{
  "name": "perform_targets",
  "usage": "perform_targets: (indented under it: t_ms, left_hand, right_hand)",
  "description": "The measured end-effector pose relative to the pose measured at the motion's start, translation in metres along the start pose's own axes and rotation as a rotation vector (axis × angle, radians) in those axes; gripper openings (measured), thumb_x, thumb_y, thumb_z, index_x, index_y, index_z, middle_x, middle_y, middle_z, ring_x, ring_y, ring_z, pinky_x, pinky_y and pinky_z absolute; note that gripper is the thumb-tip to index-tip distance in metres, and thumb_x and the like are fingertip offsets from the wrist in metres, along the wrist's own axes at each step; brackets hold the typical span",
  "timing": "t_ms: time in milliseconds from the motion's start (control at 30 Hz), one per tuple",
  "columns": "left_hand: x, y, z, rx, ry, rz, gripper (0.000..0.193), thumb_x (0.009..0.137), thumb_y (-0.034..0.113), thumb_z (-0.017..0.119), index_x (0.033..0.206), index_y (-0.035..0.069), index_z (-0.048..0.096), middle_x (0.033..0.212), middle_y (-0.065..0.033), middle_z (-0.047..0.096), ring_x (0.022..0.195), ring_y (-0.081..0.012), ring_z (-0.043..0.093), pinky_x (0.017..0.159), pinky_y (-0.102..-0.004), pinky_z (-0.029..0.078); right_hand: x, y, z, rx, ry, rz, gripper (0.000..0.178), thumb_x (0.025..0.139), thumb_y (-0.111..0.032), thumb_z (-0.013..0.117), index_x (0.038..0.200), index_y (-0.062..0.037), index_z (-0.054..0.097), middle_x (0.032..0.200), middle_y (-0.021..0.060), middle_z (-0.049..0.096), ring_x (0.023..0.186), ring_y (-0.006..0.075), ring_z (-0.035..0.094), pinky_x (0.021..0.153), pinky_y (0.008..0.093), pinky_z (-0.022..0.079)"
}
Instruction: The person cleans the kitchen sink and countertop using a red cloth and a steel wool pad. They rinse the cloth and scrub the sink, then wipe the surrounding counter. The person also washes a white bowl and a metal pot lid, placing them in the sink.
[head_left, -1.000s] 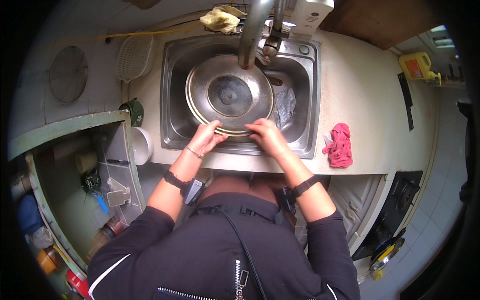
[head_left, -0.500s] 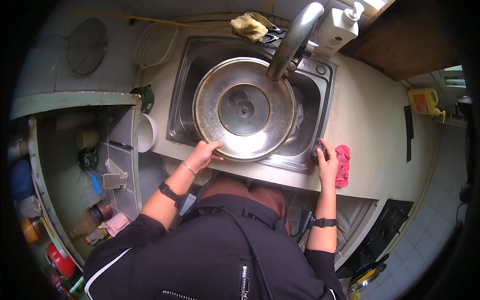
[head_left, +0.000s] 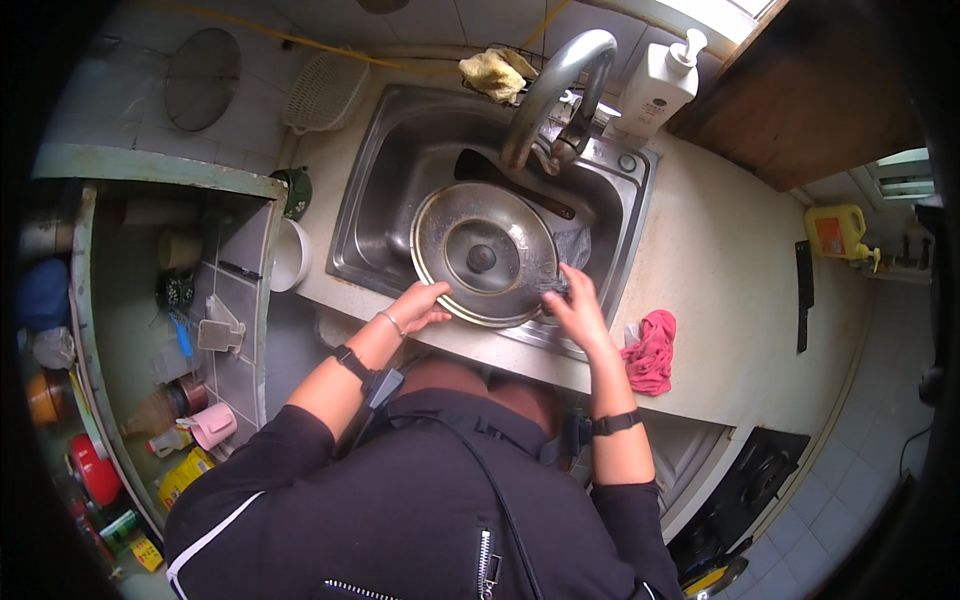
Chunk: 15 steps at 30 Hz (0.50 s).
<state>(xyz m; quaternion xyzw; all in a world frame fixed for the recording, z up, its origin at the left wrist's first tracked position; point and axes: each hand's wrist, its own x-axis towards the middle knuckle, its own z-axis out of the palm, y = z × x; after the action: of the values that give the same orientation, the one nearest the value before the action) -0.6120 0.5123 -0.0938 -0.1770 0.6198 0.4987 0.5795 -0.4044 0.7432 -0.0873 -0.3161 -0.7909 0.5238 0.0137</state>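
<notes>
A round steel pot lid with a dark centre knob is held over the near part of the steel sink. My left hand grips its near left rim, thumb on top and fingers partly hidden below. In the fingers of my right hand is a dark metal scouring pad, at the lid's right rim. Beyond the lid, a dark brown spatula lies slanted in the basin. Something grey and crinkled, perhaps a plastic bag, shows beside the lid.
A curved faucet arches over the basin's far side. The white pump bottle stands behind it at right. A crumpled red cloth lies on the counter right of the sink. At left are a white bowl and an open shelf cabinet.
The lid has gone lower and tilted, uncovering the spatula. My right hand has brought the scouring pad leftward from the sink's right edge to the lid's rim. My left hand keeps its grip.
</notes>
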Motion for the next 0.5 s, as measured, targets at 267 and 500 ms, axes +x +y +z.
perform_targets:
  t_ms: [267,500]
  left_hand:
    - [0.055,0.012,0.010,0.037,-0.100,-0.089,0.017,0.092,0.012,0.057,0.098,-0.004,0.058,0.080,-0.0124,0.066,0.058,-0.0170,0.064,0.053,-0.0246,0.058]
    - [0.092,0.012,0.001,0.006,-0.073,-0.078,0.022,0.090,0.018,0.069,0.104,0.002,0.063,0.094,-0.0064,0.067,0.080,-0.0164,0.065,0.077,-0.0322,0.057]
  right_hand:
    - [-0.025,0.000,-0.031,0.058,-0.070,0.105,0.045,0.087,-0.016,0.067,0.129,-0.0014,0.056,0.125,0.0174,0.062,0.119,0.0280,0.058,0.101,0.0357,0.044]
    - [-0.079,-0.019,-0.042,0.000,0.089,0.119,0.044,0.088,-0.012,0.067,0.130,-0.0031,0.056,0.121,0.0138,0.066,0.116,0.0218,0.061,0.100,0.0339,0.045]
